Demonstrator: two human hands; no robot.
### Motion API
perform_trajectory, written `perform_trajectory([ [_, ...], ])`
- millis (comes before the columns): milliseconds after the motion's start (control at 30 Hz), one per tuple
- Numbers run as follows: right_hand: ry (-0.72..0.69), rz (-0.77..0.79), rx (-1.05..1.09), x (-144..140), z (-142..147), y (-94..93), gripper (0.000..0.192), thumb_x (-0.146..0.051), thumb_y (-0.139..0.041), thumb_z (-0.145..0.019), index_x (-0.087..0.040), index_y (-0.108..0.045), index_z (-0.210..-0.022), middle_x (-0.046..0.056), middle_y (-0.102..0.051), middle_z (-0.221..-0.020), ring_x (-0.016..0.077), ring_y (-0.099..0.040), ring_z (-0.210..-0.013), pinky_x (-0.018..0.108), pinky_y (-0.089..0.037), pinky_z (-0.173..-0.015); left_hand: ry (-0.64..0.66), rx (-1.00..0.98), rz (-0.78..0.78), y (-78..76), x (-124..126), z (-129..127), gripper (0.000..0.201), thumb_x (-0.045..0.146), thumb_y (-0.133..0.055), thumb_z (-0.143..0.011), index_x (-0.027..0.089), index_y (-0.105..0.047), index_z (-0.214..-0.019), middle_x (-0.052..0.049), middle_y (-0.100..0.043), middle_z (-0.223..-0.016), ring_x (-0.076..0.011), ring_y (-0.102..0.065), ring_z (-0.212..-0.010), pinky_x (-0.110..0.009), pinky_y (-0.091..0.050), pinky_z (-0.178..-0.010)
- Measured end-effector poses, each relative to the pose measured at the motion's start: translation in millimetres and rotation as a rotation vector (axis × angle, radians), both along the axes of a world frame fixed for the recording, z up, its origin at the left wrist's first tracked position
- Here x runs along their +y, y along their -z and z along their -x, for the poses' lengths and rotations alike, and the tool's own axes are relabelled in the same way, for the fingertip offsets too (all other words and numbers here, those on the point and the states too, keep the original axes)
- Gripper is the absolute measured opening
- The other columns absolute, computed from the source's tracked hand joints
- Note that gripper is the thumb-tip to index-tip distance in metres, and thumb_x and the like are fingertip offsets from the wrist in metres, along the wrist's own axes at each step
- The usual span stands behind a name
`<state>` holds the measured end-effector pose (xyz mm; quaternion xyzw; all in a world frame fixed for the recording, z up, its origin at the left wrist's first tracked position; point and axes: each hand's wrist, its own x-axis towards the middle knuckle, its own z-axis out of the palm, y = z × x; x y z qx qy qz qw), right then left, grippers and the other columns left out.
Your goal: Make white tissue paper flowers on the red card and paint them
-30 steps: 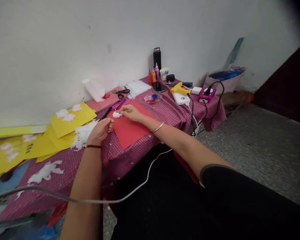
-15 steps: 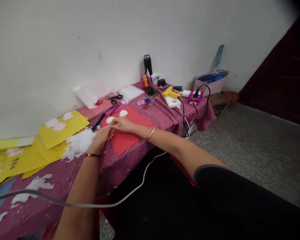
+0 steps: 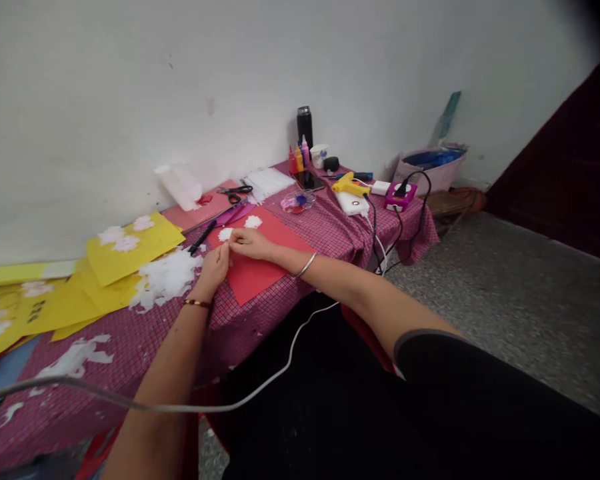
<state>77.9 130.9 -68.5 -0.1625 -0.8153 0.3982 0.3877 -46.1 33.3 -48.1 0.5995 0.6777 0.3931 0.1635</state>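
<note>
Over the left edge of a red paper sheet (image 3: pixel 265 267), my left hand (image 3: pixel 216 267) and my right hand (image 3: pixel 250 244) meet at the fingertips. Both hands are closed in a pinch, and what lies between the fingers is too small and hidden to name. Two white paper flowers, one nearer (image 3: pixel 225 234) and one farther (image 3: pixel 253 221), rest on the sheet just beyond my right hand. A heap of white paper scraps (image 3: pixel 165 277) lies left of my left hand, with a black pen (image 3: pixel 203 237) behind it.
Yellow sheets (image 3: pixel 100 293) with pale flowers cover the left. Behind are scissors (image 3: pixel 236 192), glue bottles (image 3: pixel 299 157) and a black flask (image 3: pixel 305 125). A yellow glue gun (image 3: pixel 351 185), power bank (image 3: pixel 353 203) and purple socket block (image 3: pixel 400 196) stand right. A white cable (image 3: pixel 260 389) crosses in front.
The view has shifted slightly, so the table things appear a little farther right. My hands stay together, with the fingers of my left hand drawn closer in against my right fingertips.
</note>
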Motion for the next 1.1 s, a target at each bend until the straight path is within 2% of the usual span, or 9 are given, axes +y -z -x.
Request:
perform_trajectory([
  [200,-0.005,-0.074,0.048,-7,-8,-5.7,0.011,-0.021,-0.048,-0.081,-0.018,-0.048,-0.071,-0.004,-0.050,-0.068,0.0109,-0.046,-0.066,0.022,-0.033,-0.064,0.047,-0.159,0.043,-2.0,0,2,0.045,0.048,-0.048,-0.090,0.021,-0.054,-0.055,-0.002,-0.055,-0.051,-0.0152,-0.048,-0.049,-0.028,-0.035,-0.051],
  [433,0.040,-0.200,-0.012,-17,-18,-19.5,0.010,-0.017,-0.048,-0.081,-0.018,-0.046,-0.071,-0.003,-0.048,-0.068,0.0111,-0.043,-0.065,0.024,-0.030,-0.062,0.084,-0.430,0.045,-5.0,2,7,0.030,0.044,-0.061,-0.080,0.019,-0.052,-0.065,0.003,-0.051,-0.053,-0.0088,-0.042,-0.043,-0.021,-0.030,-0.043],
  [633,0.033,-0.196,-0.001,-15,-16,-18.1,0.012,-0.016,-0.047,-0.081,-0.018,-0.045,-0.070,-0.004,-0.045,-0.067,0.0105,-0.040,-0.063,0.024,-0.028,-0.061,0.107,-0.569,0.013,-9.2,-1,6,0.022,0.035,-0.066,-0.073,0.019,-0.052,-0.067,0.005,-0.049,-0.053,-0.0076,-0.041,-0.044,-0.020,-0.030,-0.043],
  [800,0.093,-0.146,-0.007,-12,-18,-18.0,0.014,-0.015,-0.046,-0.083,-0.019,-0.043,-0.069,-0.004,-0.041,-0.065,0.0108,-0.038,-0.063,0.025,-0.027,-0.061,0.108,-0.629,0.011,-10.3,-2,5,0.021,0.033,-0.065,-0.072,0.019,-0.051,-0.067,0.005,-0.050,-0.055,-0.0071,-0.042,-0.044,-0.020,-0.033,-0.044],
  [933,0.030,-0.097,-0.019,-16,-17,-19.8,0.008,-0.014,-0.045,-0.083,-0.017,-0.050,-0.077,-0.004,-0.044,-0.067,0.0115,-0.040,-0.064,0.024,-0.031,-0.063,0.108,-0.641,0.017,-10.4,-2,4,0.020,0.032,-0.067,-0.072,0.018,-0.053,-0.066,0.005,-0.051,-0.054,-0.0069,-0.042,-0.045,-0.020,-0.032,-0.043],
  [1100,-0.006,-0.075,-0.026,-18,-15,-18.4,0.009,-0.013,-0.046,-0.083,-0.015,-0.055,-0.084,-0.003,-0.048,-0.069,0.0117,-0.043,-0.065,0.024,-0.033,-0.064,0.120,-0.632,0.024,-8.6,-1,3,0.025,0.033,-0.068,-0.074,0.018,-0.052,-0.063,0.005,-0.050,-0.053,-0.0070,-0.042,-0.045,-0.020,-0.030,-0.043],
])
